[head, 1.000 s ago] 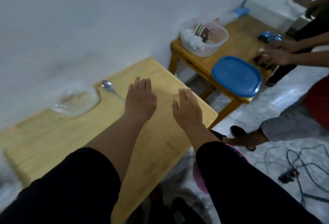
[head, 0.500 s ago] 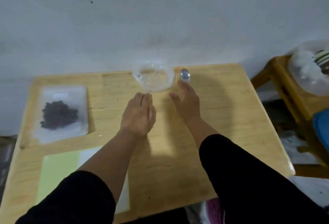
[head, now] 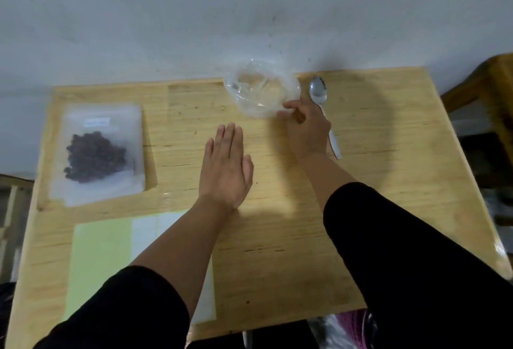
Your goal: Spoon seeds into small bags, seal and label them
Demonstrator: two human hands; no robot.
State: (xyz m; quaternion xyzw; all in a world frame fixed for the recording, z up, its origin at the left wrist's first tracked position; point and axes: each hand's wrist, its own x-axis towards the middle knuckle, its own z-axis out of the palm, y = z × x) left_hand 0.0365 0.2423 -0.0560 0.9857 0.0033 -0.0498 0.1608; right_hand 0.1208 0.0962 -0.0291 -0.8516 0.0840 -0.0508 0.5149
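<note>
A crumpled clear plastic bag (head: 261,90) lies at the far middle of the wooden table (head: 374,182). My right hand (head: 306,129) pinches its near right edge. A metal spoon (head: 319,93) lies just right of the bag, its handle partly hidden under my right hand. My left hand (head: 226,166) lies flat with straight fingers on the table's middle, holding nothing. At the far left a frosted bag of dark seeds (head: 95,154) with a small white label lies flat. A pale green and white sheet (head: 102,259) lies at the near left, partly under my left forearm.
A grey wall stands right behind the table. A second wooden table's corner (head: 483,79) shows at the right edge. Something pink or purple (head: 352,326) lies below the table's near edge.
The view swung left from the neighbouring table onto this one. My right hand reached forward past the spoon and took hold of the clear bag's edge. My left hand stayed flat.
</note>
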